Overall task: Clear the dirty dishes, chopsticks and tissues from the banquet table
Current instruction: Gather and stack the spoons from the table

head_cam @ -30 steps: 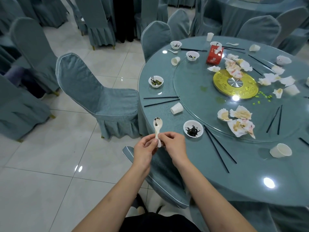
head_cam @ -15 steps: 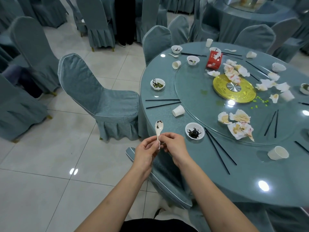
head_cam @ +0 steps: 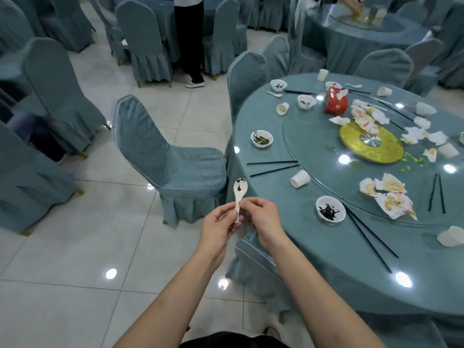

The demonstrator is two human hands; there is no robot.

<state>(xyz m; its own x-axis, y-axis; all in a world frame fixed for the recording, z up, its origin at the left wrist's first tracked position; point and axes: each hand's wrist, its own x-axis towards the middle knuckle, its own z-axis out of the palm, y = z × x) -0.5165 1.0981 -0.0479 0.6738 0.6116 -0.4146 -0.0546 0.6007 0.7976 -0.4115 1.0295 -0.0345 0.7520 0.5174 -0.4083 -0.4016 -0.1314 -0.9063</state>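
A white spoon with dark sauce in its bowl stands upright off the table's left edge. My left hand and my right hand both pinch its handle. On the round blue table sit a dirty bowl near me, another bowl farther left, black chopsticks, a second pair, tipped paper cups and soiled tissues on the glass turntable.
A covered chair stands left of the table, and another chair back is right under my hands. A red tissue box is at the far side. A person's legs show at the back. More tables and chairs surround.
My view has tilted up and shifted a little, showing more of the room behind. Both hands keep the same hold on the spoon.
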